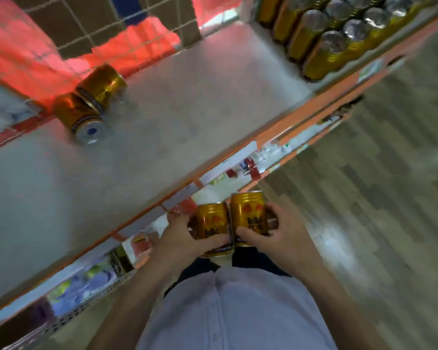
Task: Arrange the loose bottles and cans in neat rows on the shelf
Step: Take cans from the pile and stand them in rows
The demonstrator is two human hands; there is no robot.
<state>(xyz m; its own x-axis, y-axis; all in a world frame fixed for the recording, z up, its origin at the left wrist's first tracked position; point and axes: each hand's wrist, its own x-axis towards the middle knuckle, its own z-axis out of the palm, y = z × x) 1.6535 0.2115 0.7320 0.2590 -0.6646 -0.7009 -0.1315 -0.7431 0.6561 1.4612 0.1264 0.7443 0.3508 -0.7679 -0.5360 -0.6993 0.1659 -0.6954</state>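
Pale shelf (187, 109) carries rows of cans (339, 34) at its right end and two toppled cans (91, 104) by the back edge; off the front edge, left grip (185, 238) curls round left can (211, 228), right grip (286, 236) round right can (248, 215), both upright, apparently (view blurred) ready for rowing up.

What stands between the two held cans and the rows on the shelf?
Nothing visible: from the held cans the shelf is bare up to the rows; two tipped cans lie far left, off the path.
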